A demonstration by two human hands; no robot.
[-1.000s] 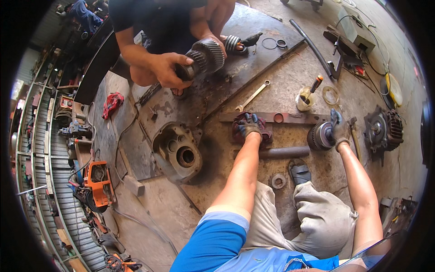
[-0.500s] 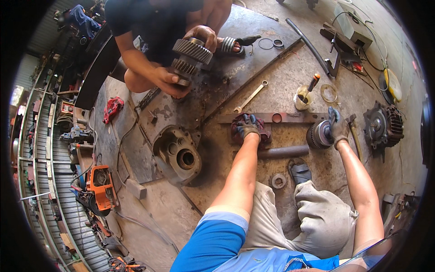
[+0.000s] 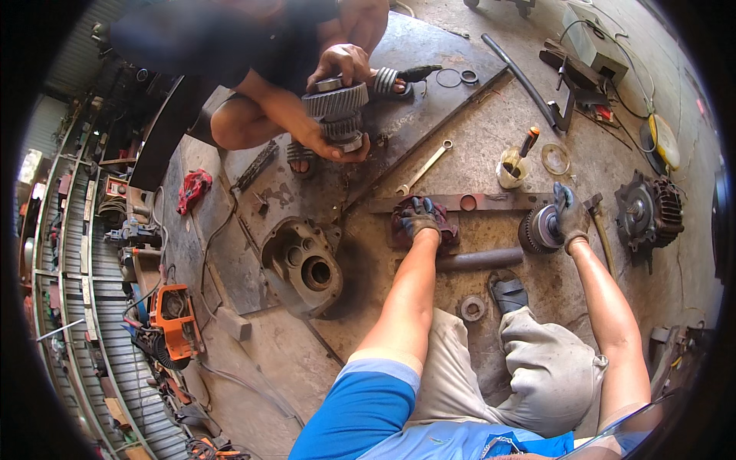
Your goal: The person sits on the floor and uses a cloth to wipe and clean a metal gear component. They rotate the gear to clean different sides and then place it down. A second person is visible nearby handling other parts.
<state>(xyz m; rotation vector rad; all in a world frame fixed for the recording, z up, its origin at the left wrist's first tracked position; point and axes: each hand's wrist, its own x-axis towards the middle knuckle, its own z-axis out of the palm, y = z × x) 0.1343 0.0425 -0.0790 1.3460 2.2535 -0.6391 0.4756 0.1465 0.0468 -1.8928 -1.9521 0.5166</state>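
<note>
My left hand point(image 3: 419, 216), in a dark work glove, is closed over a crumpled dark red rag point(image 3: 446, 231) on the floor. My gloved right hand point(image 3: 570, 216) grips the right side of a toothed gear with a shiny hub point(image 3: 535, 233); its fingertips point away from me. Behind both runs a flat rusty steel bar point(image 3: 491, 202), and a dark round pipe point(image 3: 483, 257) lies nearer. Across from me, a squatting co-worker holds a gear cluster point(image 3: 338, 106) between two bare hands.
An open gearbox housing point(image 3: 302, 264) sits left of my left arm. A combination wrench point(image 3: 425, 166), a tub with a brush point(image 3: 512, 166) and a flat ring point(image 3: 556, 159) lie beyond the bar. At far right stands a finned motor-like casing point(image 3: 648, 212); a bearing ring point(image 3: 472, 307) is by my foot.
The co-worker has leaned forward, turned the gear cluster more upright and shifted it slightly right and nearer. My two hands look nearly still.
</note>
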